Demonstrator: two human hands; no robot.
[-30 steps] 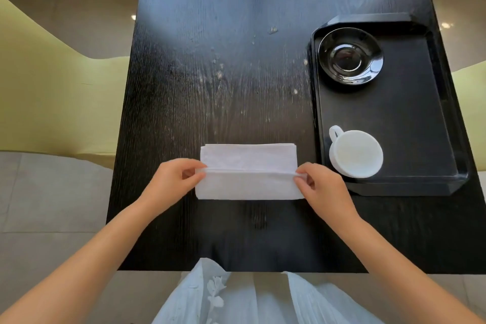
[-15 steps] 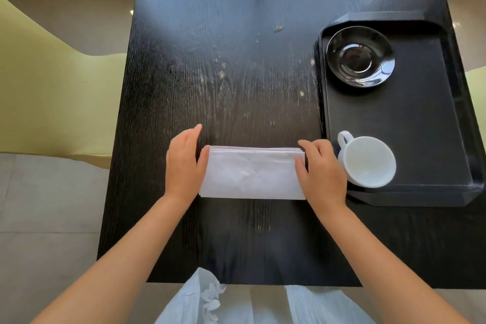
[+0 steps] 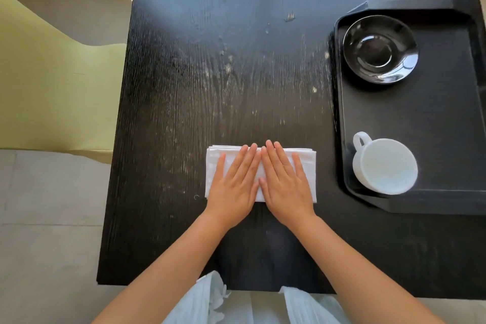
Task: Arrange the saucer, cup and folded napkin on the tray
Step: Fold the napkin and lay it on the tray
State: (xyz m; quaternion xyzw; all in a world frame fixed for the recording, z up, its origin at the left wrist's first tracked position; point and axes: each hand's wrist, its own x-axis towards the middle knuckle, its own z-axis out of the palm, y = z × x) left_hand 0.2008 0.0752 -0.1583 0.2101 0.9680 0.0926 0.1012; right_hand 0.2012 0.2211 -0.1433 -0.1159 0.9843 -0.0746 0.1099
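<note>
A white folded napkin (image 3: 214, 166) lies on the black table, left of the tray. My left hand (image 3: 234, 181) and my right hand (image 3: 285, 181) lie flat on it side by side, fingers stretched and pointing away from me, covering its middle. The black tray (image 3: 434, 123) sits at the table's right side. On it, a glossy black saucer (image 3: 380, 48) rests in the far left corner. A white cup (image 3: 384, 166) stands mouth down in the near left corner, its handle pointing to the far left.
The black wooden table (image 3: 223, 73) shows pale scuffs in its centre. A pale yellow-green chair (image 3: 52, 81) stands off the left edge. Light blue fabric of my clothing (image 3: 210, 300) hangs at the near table edge.
The napkin's near half was folded over to the far edge. My hands then moved from the napkin's two ends to its middle and now press flat on it.
</note>
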